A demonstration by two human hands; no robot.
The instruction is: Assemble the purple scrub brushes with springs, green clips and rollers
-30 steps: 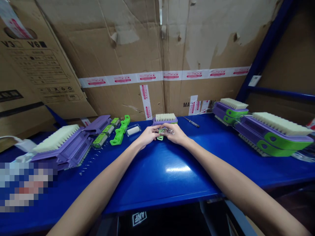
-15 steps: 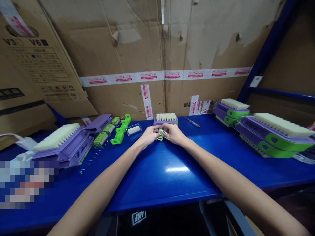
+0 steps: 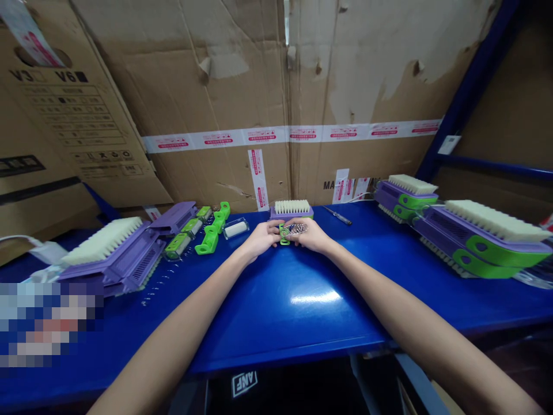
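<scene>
My left hand point(image 3: 264, 238) is closed at the fingertips on a small green plastic piece point(image 3: 284, 239) with oval openings, held just above the blue table. My right hand point(image 3: 311, 235) pinches a coiled metal spring point(image 3: 297, 229), one end of which meets the green piece. Right behind my hands stands a purple and green brush point(image 3: 292, 207) with pale bristles facing up. To the left of my left hand lie a clear case with a white pad inside point(image 3: 235, 229) and bright green brackets point(image 3: 208, 240).
Purple brush bodies point(image 3: 108, 248) and a line of small springs point(image 3: 161, 280) lie on the left. Stacked purple and green brushes point(image 3: 466, 236) stand at the right. A screwdriver point(image 3: 339, 215) rests toward the back, before a cardboard wall point(image 3: 216, 86).
The spring has turned from slanting downward to lying nearly level in my right hand. More of the green piece shows between my hands now.
</scene>
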